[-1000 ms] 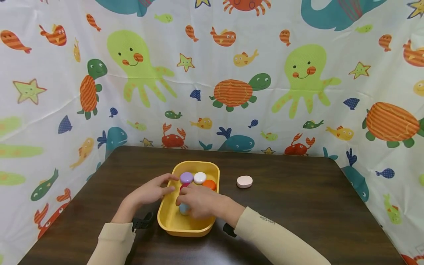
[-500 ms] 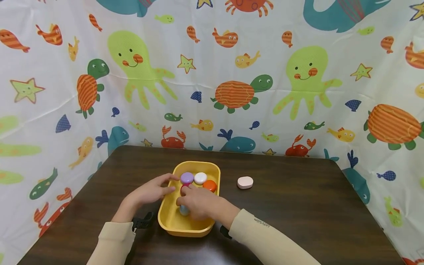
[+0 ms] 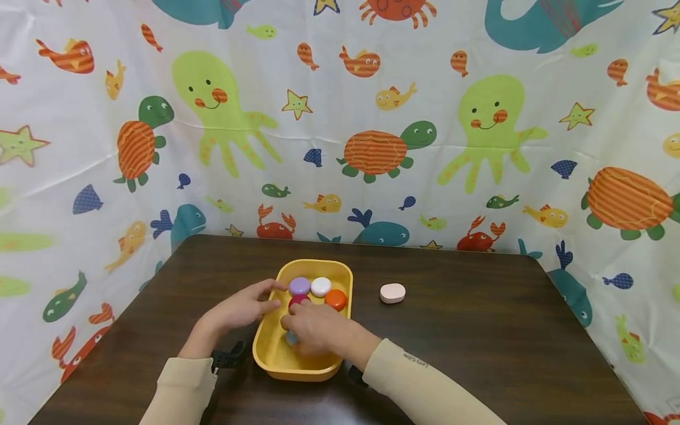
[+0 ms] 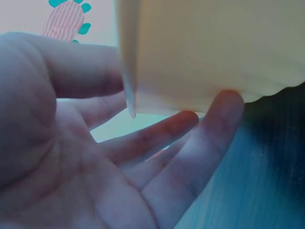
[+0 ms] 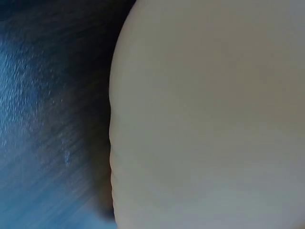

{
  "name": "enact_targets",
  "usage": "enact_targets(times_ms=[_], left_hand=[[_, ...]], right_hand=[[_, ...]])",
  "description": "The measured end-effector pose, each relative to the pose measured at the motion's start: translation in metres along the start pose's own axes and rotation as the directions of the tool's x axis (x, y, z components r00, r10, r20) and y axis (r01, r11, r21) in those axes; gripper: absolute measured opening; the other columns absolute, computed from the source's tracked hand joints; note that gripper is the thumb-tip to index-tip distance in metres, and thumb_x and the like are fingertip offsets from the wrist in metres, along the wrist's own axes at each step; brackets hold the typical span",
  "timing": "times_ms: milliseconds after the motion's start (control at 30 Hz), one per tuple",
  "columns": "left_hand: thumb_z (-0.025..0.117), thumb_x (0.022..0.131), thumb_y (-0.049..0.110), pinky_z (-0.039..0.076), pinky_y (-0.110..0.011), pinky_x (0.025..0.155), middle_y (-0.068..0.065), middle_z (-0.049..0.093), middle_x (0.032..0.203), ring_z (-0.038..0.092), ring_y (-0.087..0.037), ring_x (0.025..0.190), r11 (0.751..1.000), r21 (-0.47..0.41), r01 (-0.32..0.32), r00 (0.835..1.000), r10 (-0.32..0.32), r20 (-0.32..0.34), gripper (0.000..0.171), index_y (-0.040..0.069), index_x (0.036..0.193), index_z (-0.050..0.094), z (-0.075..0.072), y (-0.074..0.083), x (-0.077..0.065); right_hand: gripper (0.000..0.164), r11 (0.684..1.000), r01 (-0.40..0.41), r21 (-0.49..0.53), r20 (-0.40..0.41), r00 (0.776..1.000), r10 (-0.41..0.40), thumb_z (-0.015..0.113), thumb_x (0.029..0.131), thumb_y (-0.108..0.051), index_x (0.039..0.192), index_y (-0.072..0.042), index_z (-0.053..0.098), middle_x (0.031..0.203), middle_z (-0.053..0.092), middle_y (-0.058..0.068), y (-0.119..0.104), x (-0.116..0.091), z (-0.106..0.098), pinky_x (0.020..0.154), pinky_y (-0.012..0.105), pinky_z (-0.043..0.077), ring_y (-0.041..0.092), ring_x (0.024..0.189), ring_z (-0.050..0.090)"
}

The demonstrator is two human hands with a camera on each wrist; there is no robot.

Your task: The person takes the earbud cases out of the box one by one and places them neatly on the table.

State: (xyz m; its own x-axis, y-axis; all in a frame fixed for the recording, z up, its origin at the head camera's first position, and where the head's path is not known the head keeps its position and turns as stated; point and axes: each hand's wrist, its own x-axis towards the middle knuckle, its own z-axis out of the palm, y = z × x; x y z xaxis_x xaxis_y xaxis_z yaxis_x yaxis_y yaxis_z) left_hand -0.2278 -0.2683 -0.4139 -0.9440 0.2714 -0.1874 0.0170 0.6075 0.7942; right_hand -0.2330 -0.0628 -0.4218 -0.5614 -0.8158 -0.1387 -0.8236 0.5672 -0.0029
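A yellow plastic tray (image 3: 276, 354) stands on the table with glossy round pieces inside. Purple (image 3: 300, 286), white (image 3: 321, 287), orange (image 3: 336, 299) and magenta (image 3: 298, 301) pieces lie towards its far end. My left hand (image 3: 245, 306) grips the tray's left side; in the left wrist view its thumb reaches over the rim and its fingers lie against the outer wall (image 4: 205, 57). Inside the tray, my right hand (image 3: 316, 327) has curled fingers around a light blue round piece (image 3: 292, 338), mostly hidden beneath them. The right wrist view shows the tray's outer wall (image 5: 205, 114), not the hand.
A pale pink oval piece (image 3: 392, 293) lies on the dark wooden table (image 3: 467, 330), right of the tray. A white curtain (image 3: 329, 82) printed with sea animals hangs behind the table and at its sides. Dark bands (image 3: 229, 357) show at both wrists.
My right hand and forearm have shifted slightly left and down within the tray. Less of the light blue piece shows, and more of the orange one. The left hand has stayed on the rim.
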Motion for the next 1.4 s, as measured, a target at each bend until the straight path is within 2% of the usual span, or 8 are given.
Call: enact_targets(times_ms=[200, 400, 533, 700, 900, 1033, 1200, 1400], left_hand=[[0.059, 0.102, 0.018, 0.056, -0.05, 0.09, -0.021, 0.051, 0.141, 0.054, -0.037, 0.117, 1.0, 0.007, -0.009, 1.0, 0.009, 0.005, 0.035, 0.008, 0.135, 0.056, 0.0, -0.005, 0.0], [0.059, 0.102, 0.019, 0.056, -0.052, 0.09, -0.021, 0.051, 0.141, 0.055, -0.036, 0.118, 1.0, 0.008, -0.004, 1.0, 0.004, 0.006, 0.035, 0.008, 0.135, 0.056, 0.0, -0.006, 0.0], [0.06, 0.102, 0.019, 0.056, -0.051, 0.09, -0.021, 0.052, 0.14, 0.056, -0.035, 0.116, 1.0, 0.007, -0.003, 1.0, 0.003, 0.009, 0.035, 0.008, 0.135, 0.057, -0.001, -0.005, 0.0], [0.06, 0.101, 0.019, 0.056, -0.05, 0.09, -0.02, 0.052, 0.139, 0.057, -0.034, 0.114, 1.0, 0.001, -0.012, 1.0, 0.012, 0.011, 0.036, 0.008, 0.136, 0.056, -0.003, -0.004, 0.002], [0.06, 0.102, 0.018, 0.056, -0.049, 0.09, -0.019, 0.053, 0.138, 0.058, -0.031, 0.111, 1.0, -0.008, -0.027, 1.0, 0.027, 0.014, 0.037, 0.007, 0.137, 0.055, -0.005, -0.004, 0.004], [0.06, 0.102, 0.018, 0.056, -0.048, 0.089, -0.019, 0.053, 0.137, 0.058, -0.03, 0.109, 1.0, -0.005, -0.019, 1.0, 0.019, 0.012, 0.037, 0.007, 0.137, 0.055, -0.006, -0.005, 0.005], [0.06, 0.101, 0.019, 0.057, -0.048, 0.089, -0.018, 0.053, 0.135, 0.059, -0.03, 0.109, 1.0, -0.007, -0.011, 1.0, 0.011, 0.011, 0.037, 0.008, 0.137, 0.056, -0.006, -0.005, 0.005], [0.059, 0.102, 0.018, 0.056, -0.049, 0.09, -0.019, 0.052, 0.137, 0.058, -0.031, 0.111, 1.0, -0.02, -0.008, 1.0, 0.009, 0.017, 0.038, 0.006, 0.138, 0.054, -0.006, -0.005, 0.006]], right_hand=[[0.035, 0.999, 0.01, 0.049, -0.002, 1.0, -0.009, 0.076, 0.089, -0.035, 0.122, -0.029, 0.066, 0.114, 0.057, -0.004, 0.001, -0.001, 0.0, 0.082, 0.027, 0.054, 0.014, 0.104, 0.051], [0.036, 0.996, 0.004, 0.085, -0.035, 0.999, -0.001, 0.076, 0.088, -0.038, 0.122, -0.03, 0.068, 0.114, 0.057, -0.005, 0.001, -0.003, -0.002, 0.075, 0.026, 0.053, 0.012, 0.1, 0.05], [0.039, 0.994, -0.009, 0.112, -0.07, 0.997, 0.017, 0.076, 0.087, -0.039, 0.124, -0.028, 0.069, 0.115, 0.057, -0.005, 0.001, -0.006, -0.004, 0.075, 0.025, 0.052, 0.012, 0.099, 0.05], [0.041, 0.978, -0.052, 0.202, -0.102, 0.992, 0.073, 0.077, 0.087, -0.038, 0.125, -0.027, 0.068, 0.115, 0.057, -0.005, 0.005, -0.01, -0.012, 0.076, 0.022, 0.051, 0.012, 0.099, 0.048], [0.038, 0.962, -0.061, 0.267, -0.193, 0.974, 0.115, 0.078, 0.085, -0.034, 0.121, -0.024, 0.069, 0.109, 0.056, -0.005, 0.01, -0.018, -0.019, 0.072, 0.017, 0.047, 0.012, 0.094, 0.046], [0.035, 0.961, -0.065, 0.269, -0.26, 0.956, 0.138, 0.079, 0.085, -0.033, 0.117, -0.022, 0.07, 0.108, 0.056, -0.005, 0.011, -0.023, -0.022, 0.077, 0.019, 0.046, 0.013, 0.096, 0.046], [0.034, 0.955, -0.081, 0.285, -0.294, 0.941, 0.167, 0.079, 0.083, -0.032, 0.115, -0.022, 0.071, 0.108, 0.057, -0.004, 0.012, -0.03, -0.026, 0.084, 0.024, 0.047, 0.014, 0.1, 0.047], [0.034, 0.946, -0.093, 0.311, -0.308, 0.932, 0.193, 0.079, 0.083, -0.03, 0.115, -0.021, 0.071, 0.109, 0.057, -0.003, 0.014, -0.037, -0.031, 0.081, 0.023, 0.048, 0.014, 0.1, 0.046]])
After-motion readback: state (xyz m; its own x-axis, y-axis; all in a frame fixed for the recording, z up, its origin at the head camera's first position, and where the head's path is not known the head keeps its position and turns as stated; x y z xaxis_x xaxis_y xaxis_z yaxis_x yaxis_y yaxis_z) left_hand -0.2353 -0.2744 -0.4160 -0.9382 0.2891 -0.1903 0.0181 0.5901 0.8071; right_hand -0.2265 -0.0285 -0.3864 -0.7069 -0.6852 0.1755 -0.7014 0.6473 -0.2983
